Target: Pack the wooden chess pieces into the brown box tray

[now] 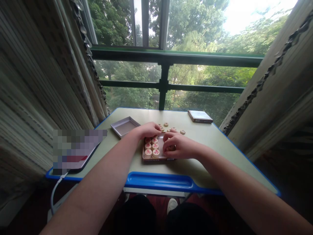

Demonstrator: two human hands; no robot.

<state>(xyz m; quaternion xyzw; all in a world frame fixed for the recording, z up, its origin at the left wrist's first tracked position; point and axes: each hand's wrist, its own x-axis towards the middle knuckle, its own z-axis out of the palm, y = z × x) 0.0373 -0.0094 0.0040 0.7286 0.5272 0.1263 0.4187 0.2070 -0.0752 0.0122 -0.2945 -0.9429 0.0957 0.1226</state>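
Note:
A shallow box (162, 150) stands in the middle of the table. Round wooden Chinese chess pieces (156, 152) with red characters lie in two columns along its left side. My left hand (151, 129) is over the box's far left corner, fingers pinched together; what they hold, if anything, is hidden. Over the right half of the box, my right hand (181, 144) has its fingers curled round a Chinese chess piece (171, 148), partly covered by them. More loose pieces (182, 132) lie on the table just beyond the box, some hidden behind my hands.
An empty box lid (124, 126) lies at the left. A flat closed box (200, 116) rests at the far right corner. A tablet-like device (85, 160), partly blurred, sits at the left edge with a white cable (52, 195). The table (215, 163) has a blue pen tray (160, 181) in front.

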